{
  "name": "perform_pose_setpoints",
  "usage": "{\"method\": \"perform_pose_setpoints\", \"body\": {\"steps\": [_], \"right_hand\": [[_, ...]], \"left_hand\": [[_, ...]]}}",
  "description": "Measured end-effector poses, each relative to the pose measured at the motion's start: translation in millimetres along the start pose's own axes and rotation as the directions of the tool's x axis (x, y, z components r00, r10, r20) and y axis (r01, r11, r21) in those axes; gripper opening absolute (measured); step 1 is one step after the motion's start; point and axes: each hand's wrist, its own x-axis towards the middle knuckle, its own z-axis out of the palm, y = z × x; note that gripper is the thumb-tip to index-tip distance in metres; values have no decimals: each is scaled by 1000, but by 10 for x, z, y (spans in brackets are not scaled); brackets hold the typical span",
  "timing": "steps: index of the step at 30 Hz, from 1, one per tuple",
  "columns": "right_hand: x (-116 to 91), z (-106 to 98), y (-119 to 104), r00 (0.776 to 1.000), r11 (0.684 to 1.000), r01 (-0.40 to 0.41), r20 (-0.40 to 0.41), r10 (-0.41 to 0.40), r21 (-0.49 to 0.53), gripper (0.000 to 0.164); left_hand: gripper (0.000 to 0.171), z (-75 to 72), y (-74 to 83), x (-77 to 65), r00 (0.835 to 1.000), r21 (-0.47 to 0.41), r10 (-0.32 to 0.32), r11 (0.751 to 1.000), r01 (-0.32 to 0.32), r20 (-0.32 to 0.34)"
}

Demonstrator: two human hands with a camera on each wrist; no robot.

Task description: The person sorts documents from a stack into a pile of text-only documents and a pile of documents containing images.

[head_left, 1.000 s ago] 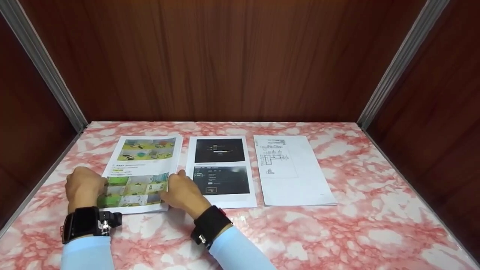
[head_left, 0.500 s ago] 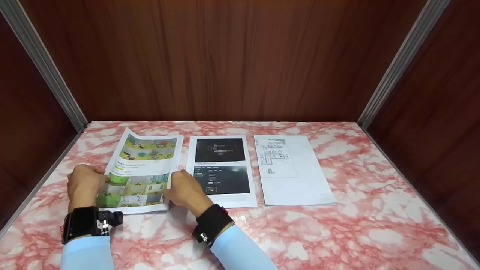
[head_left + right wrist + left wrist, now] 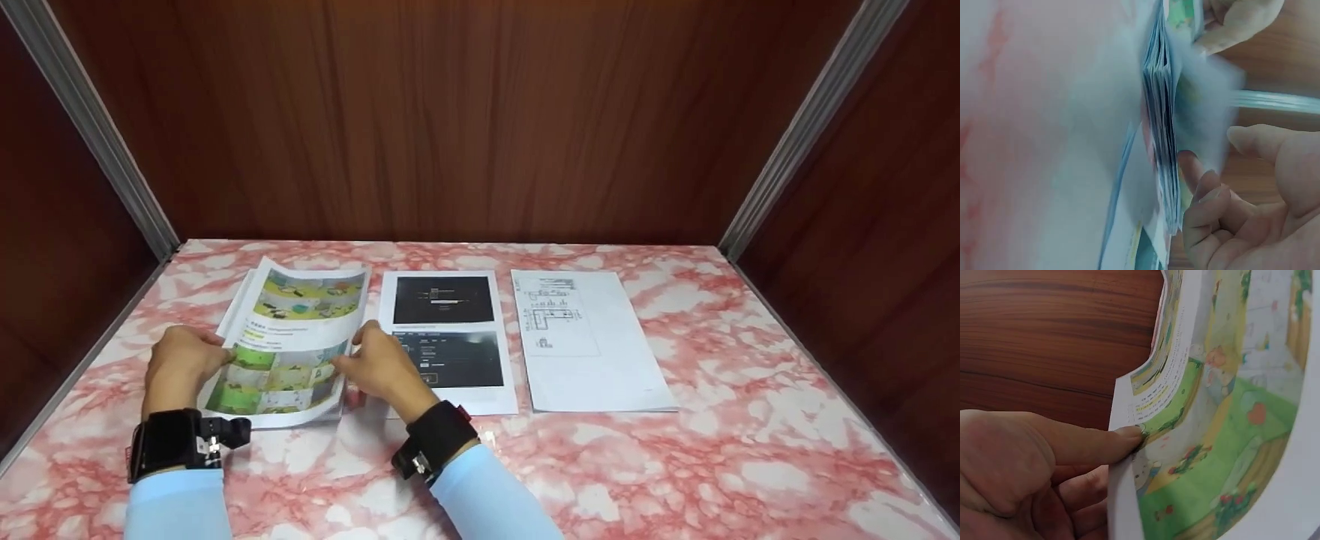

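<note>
A printed sheet [image 3: 289,328] with colourful pictures lies bowed over a stack of paper [image 3: 234,304] on the left of the table. My left hand [image 3: 184,364] pinches its left edge, thumb on the printed face, as the left wrist view shows. At the opposite edge is my right hand [image 3: 382,367], with its thumb over the sheet and its fingers curled at the side. In the right wrist view the stack's page edges [image 3: 1159,112] are fanned apart. Beside them the raised sheet [image 3: 1207,101] is blurred between thumb and fingers.
To the right lies a page with two dark screenshots [image 3: 448,360], partly behind the right hand. Further right is a mostly white sheet [image 3: 600,375] with a line diagram. Brown wood-grain panels [image 3: 480,120] enclose the red-and-white marbled table [image 3: 750,420] at the back and sides.
The printed sheet has lifted, bowed and shifted slightly right, baring white paper along its left. Both hands have moved a little right with it. The other two pages lie as before.
</note>
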Motion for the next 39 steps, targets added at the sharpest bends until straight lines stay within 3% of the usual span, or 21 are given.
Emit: {"method": "perform_pose_setpoints", "body": {"steps": [6, 9, 13, 20, 24, 27, 30, 34, 39], "right_hand": [[423, 222, 431, 997, 996, 22, -67, -28, -89, 14], [539, 266, 551, 997, 993, 14, -74, -23, -120, 23], [615, 281, 620, 997, 997, -13, -71, 7, -81, 28], [464, 117, 499, 997, 997, -76, -29, 75, -34, 25], [566, 115, 575, 997, 996, -72, -32, 70, -47, 25], [481, -2, 486, 998, 998, -65, -10, 65, -21, 30], [270, -221, 287, 998, 998, -63, 29, 62, 31, 33], [119, -433, 182, 997, 991, -59, 51, 53, 121, 27], [113, -714, 300, 995, 965, -85, 80, 68, 246, 20]], "left_hand": [[48, 30, 70, 21, 994, 18, 33, 999, -35, 103], [50, 45, 92, 32, 991, 46, 33, 998, -39, 128], [50, 59, 101, 21, 993, 56, 44, 997, -50, 112], [46, 91, 116, 9, 997, 40, 49, 998, -51, 66], [47, 106, 173, 16, 998, 44, 54, 997, -56, 45], [46, 114, 210, 10, 997, 40, 66, 997, -67, 27], [44, 130, 243, -6, 997, 31, 74, 997, -75, 6], [43, 175, 298, -25, 998, 6, 66, 998, -66, -3], [47, 278, 462, -46, 997, -90, 81, 993, -81, -1]]}}
